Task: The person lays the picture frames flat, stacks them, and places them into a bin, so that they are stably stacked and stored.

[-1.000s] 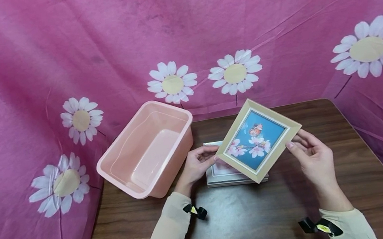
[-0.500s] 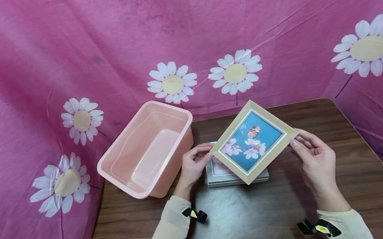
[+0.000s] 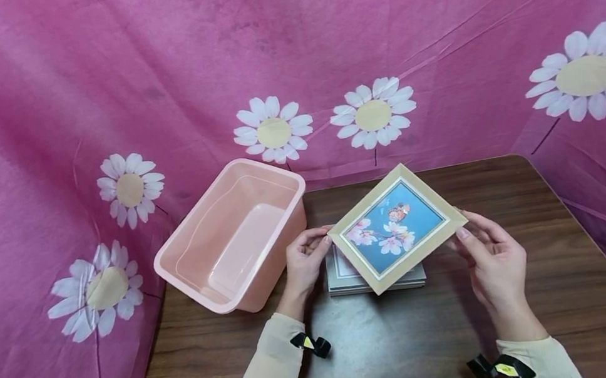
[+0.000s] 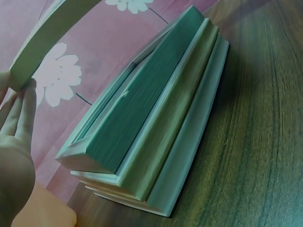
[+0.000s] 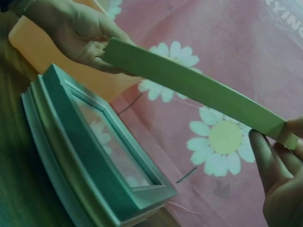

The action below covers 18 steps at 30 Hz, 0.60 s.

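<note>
A light wooden picture frame, with a blue picture of a butterfly and pink blossoms, is held tilted in the air between both hands. My left hand pinches its left corner between thumb and fingers. At the opposite corner my right hand pinches it, thumb on the front and fingers behind. Beneath it on the table lies a stack of several picture frames, partly hidden by the held one. In the left wrist view the stack stands apart from the raised frame.
A pink plastic tub stands on the left of the dark wooden table, close to the stack. A pink cloth with white daisies hangs behind and at both sides.
The held picture frame has shifted slightly left and down, turning a little. Both hands keep their pinch on it and move along. The tub and stack have stayed put.
</note>
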Each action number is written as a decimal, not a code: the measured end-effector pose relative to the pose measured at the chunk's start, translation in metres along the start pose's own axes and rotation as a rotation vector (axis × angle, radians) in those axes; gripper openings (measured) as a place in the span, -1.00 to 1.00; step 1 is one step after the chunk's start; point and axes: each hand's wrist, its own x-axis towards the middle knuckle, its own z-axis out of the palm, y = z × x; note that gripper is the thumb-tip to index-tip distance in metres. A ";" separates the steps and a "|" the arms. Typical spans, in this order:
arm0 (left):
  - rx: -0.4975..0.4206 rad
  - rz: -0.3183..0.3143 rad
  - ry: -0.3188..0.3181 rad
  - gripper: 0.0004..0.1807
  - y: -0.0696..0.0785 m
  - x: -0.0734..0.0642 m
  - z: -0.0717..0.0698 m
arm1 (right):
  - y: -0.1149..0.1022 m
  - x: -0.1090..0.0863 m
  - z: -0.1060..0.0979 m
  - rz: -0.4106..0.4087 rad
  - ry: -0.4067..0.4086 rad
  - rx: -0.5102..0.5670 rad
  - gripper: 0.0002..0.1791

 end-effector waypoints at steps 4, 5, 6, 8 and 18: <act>0.009 -0.023 0.086 -0.70 -0.002 0.000 0.002 | 0.006 -0.003 -0.004 -0.010 -0.007 -0.047 -0.57; 0.018 -0.032 0.111 -0.71 -0.003 0.000 0.003 | 0.007 -0.004 -0.005 -0.009 0.002 -0.065 -0.56; 0.031 -0.040 0.136 -0.71 -0.003 0.001 0.004 | 0.008 -0.005 -0.005 -0.009 0.014 -0.085 -0.57; 0.068 -0.059 0.178 -0.72 -0.003 0.001 0.005 | 0.011 -0.006 -0.006 -0.019 0.036 -0.127 -0.57; 0.048 -0.159 0.143 -0.53 0.005 0.001 0.006 | 0.021 -0.017 -0.006 -0.090 0.098 -0.397 -0.62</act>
